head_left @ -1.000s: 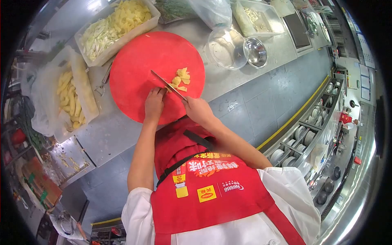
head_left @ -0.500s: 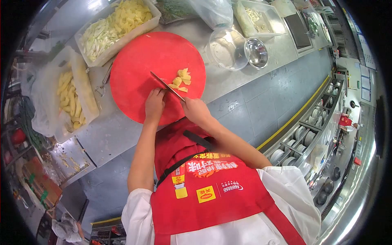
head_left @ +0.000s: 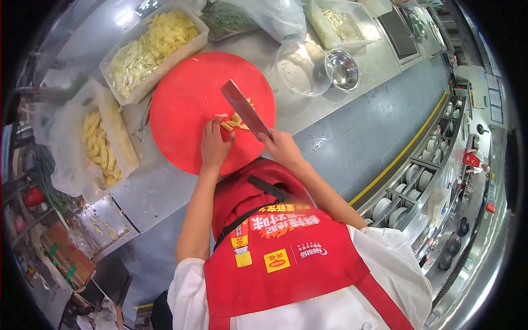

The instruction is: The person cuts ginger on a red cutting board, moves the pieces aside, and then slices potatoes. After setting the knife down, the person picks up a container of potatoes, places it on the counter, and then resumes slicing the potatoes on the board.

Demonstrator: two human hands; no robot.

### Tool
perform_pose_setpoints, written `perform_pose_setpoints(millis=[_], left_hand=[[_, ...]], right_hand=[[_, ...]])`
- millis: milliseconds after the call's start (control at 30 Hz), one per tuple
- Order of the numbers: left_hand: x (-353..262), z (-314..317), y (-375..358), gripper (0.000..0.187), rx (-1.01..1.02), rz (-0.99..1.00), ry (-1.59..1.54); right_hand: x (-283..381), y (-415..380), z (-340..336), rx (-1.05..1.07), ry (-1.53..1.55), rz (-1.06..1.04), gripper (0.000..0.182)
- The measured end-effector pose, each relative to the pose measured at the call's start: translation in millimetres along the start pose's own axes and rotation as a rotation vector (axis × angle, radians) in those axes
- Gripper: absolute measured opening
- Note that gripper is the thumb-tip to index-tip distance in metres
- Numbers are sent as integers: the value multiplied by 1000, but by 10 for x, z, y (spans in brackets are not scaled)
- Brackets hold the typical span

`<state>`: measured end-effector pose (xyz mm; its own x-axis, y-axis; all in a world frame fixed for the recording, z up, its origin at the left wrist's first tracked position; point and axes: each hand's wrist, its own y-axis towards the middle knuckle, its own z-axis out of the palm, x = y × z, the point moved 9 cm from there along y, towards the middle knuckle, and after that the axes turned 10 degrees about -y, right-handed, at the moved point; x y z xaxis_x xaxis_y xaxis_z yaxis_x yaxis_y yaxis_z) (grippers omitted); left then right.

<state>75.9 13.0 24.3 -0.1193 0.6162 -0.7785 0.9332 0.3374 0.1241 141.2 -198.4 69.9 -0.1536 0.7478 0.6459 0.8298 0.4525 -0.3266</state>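
On the round red cutting board (head_left: 184,104), my left hand (head_left: 214,146) rests with its thumb spread away from the fingers. Its fingertips are right beside pale yellow cut pieces (head_left: 237,122) of a peeled vegetable. My right hand (head_left: 282,147) grips the handle of a cleaver (head_left: 243,106). The broad blade is tilted over the board, pointing up and left, and it covers part of the cut pieces. A tub (head_left: 127,140) left of the board holds long, peeled yellow pieces (head_left: 100,146) that look similar.
Behind the board, a white tub (head_left: 201,41) holds yellow slices and pale green shreds. A clear bowl (head_left: 301,74) and a metal bowl (head_left: 345,71) stand at right, near another tub (head_left: 360,36). Stacked plates (head_left: 410,179) fill a rack across the aisle. A person (head_left: 473,159) is far right.
The cleaver has lifted from its edge-down position by my left fingers, moving right and turning its flat face to view. My left thumb has spread rightward toward the cut pieces.
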Motion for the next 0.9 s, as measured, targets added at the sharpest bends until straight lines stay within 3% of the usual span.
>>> perform_pose_setpoints(millis=[267, 367, 567, 767, 900], left_hand=[[134, 184, 81, 34, 146, -84, 9], [111, 175, 39, 31, 140, 60, 48], [338, 100, 46, 31, 58, -69, 3], [618, 36, 34, 23, -46, -454, -524], [777, 104, 0, 22, -60, -566, -865]], right_hand=[[-380, -320, -20, 54, 67, 174, 34], [-480, -364, 7, 39, 97, 188, 34], [-381, -349, -175, -36, 153, 128, 34], [-397, -285, -246, -7, 178, 194, 36], [-426, -217, -286, -22, 183, 238, 39]])
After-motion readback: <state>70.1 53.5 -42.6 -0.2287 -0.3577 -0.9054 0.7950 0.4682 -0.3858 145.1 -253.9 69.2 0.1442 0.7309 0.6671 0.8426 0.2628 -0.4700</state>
